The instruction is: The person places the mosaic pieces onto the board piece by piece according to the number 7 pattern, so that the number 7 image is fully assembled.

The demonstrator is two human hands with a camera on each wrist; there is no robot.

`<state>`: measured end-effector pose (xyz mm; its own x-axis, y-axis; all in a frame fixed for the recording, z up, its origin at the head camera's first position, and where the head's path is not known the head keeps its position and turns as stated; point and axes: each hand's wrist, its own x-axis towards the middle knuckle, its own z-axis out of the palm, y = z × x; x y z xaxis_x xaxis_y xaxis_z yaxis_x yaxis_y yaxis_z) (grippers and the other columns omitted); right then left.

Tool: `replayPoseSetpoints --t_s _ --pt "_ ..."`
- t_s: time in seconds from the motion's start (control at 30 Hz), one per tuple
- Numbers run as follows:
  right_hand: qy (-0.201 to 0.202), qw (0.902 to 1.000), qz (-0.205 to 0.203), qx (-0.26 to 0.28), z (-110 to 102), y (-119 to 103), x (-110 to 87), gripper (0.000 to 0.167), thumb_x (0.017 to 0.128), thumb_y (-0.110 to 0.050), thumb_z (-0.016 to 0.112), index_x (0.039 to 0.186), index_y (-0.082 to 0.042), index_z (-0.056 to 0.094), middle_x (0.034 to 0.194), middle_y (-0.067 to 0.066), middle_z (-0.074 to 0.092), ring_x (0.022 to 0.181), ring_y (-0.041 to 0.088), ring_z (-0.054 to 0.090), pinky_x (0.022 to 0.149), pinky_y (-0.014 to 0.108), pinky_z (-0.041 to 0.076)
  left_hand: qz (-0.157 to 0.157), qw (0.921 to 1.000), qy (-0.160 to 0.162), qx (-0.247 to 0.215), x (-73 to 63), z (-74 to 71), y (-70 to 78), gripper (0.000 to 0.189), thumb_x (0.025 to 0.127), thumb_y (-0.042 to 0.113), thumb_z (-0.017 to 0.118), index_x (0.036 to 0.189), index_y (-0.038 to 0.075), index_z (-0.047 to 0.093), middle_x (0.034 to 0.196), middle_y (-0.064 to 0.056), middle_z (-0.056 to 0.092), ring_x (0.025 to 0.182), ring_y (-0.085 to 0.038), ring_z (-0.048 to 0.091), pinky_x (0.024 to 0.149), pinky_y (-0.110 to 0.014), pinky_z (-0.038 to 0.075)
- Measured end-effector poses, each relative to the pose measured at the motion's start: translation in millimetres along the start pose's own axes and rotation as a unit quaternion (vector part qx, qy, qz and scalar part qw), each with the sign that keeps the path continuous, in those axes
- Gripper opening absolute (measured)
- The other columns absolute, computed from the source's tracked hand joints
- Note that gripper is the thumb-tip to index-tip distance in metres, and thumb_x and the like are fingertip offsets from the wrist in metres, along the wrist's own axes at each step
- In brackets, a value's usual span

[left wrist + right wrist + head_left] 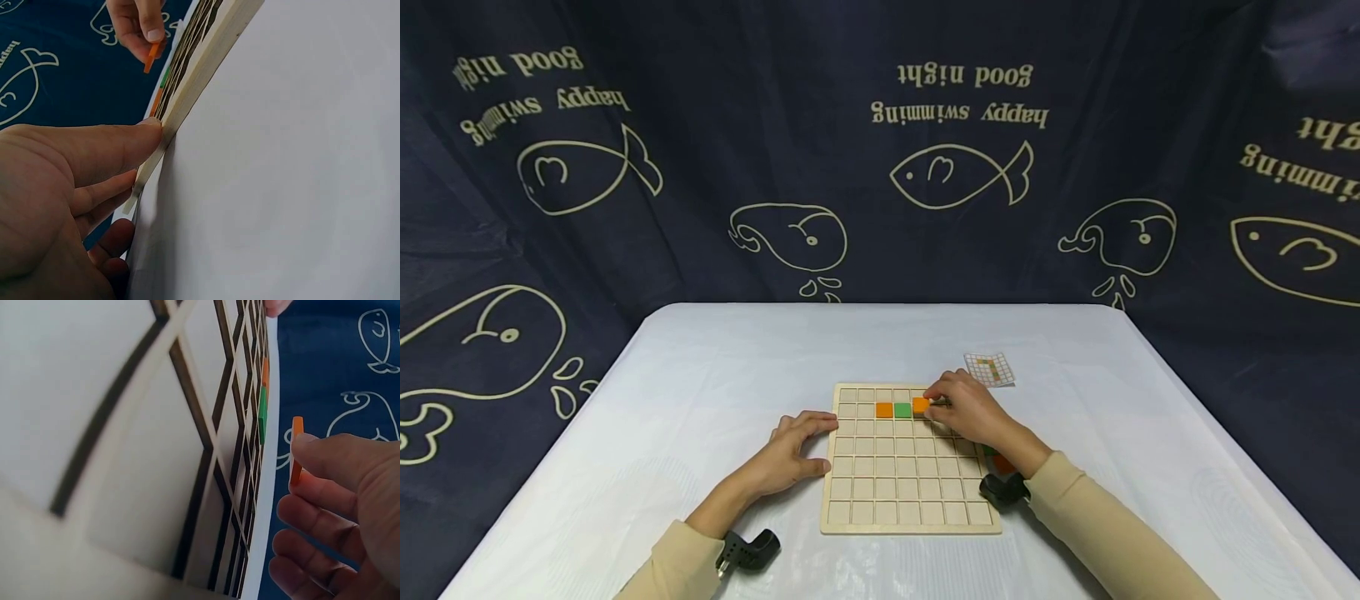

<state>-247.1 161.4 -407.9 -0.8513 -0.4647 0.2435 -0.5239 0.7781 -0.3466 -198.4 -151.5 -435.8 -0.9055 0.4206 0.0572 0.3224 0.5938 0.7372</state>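
My right hand (967,406) pinches an orange square tile (297,450) between thumb and finger, just above the upper part of a wooden grid board (887,528). To its left, a green tile (902,410) and another orange tile (884,410) lie side by side in cells of the second row. At the board's left edge, my left hand (786,454) rests with fingers and thumb spread, touching the rim. In the left wrist view the thumb (119,147) lies against the board's edge, and the fingers extend along it.
A small printed card (990,369) with a grid pattern lies past the board's upper right corner. Under the right forearm, beside the board, are more tiles (1002,464), partly hidden. A white cloth covers the table (700,358); a dark printed curtain (865,42) hangs behind.
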Motion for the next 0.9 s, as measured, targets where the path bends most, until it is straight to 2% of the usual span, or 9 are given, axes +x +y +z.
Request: replayPoseSetpoints --t_s 0.57,0.9 --pt "-0.044 0.9987 0.026 -0.001 4.2 4.1 5.3 0.022 0.084 -0.022 0.070 0.105 -0.013 0.071 0.100 0.001 0.063 0.087 0.015 0.048 0.071 0.030 0.042 0.005 1.0000 0.002 -0.003 -0.7 -0.1 0.4 0.056 0.079 0.014 0.073 0.131 0.010 0.054 0.143 0.001 0.045 0.108 -0.017 0.034 0.087 -0.033 0.024" --pt "-0.041 0.9990 0.018 -0.003 7.0 6.4 5.7 0.021 0.084 -0.023 0.070 0.103 -0.013 0.071 0.097 0.000 0.062 0.083 0.013 0.046 0.069 0.028 0.040 0.006 1.0000 0.003 0.003 -1.0 0.5 -0.7 0.056 0.079 0.015 0.073 0.131 0.011 0.054 0.143 0.002 0.045 0.109 -0.017 0.034 0.088 -0.035 0.024"
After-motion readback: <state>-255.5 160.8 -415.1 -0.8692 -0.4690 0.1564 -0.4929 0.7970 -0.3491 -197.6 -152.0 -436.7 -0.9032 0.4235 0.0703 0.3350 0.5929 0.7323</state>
